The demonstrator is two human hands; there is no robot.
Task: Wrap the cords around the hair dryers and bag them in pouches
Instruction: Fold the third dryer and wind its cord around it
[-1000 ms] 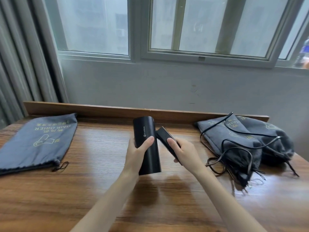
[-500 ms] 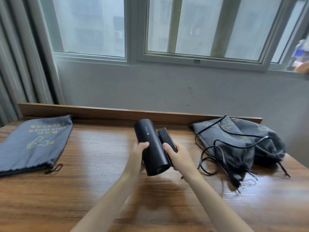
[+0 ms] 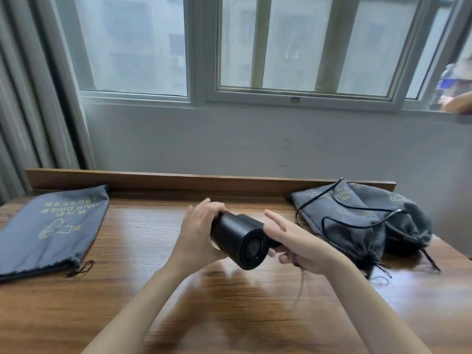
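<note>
A wooden table (image 3: 76, 315) with a raised back rail (image 3: 178, 178) fills the lower frame. Above it are a grey wall (image 3: 229, 141) and a window (image 3: 199, 60). Curtains (image 3: 30, 98) hang at upper left, and a blurred object, perhaps a bottle (image 3: 452, 83), shows at far right.

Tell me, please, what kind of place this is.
Probably a hotel room or bedroom, though I cannot be sure: a wooden desk stands against the wall under a window, a curtain hangs at the left, and a grey pouch printed HAIR DRIER lies on it.
</note>
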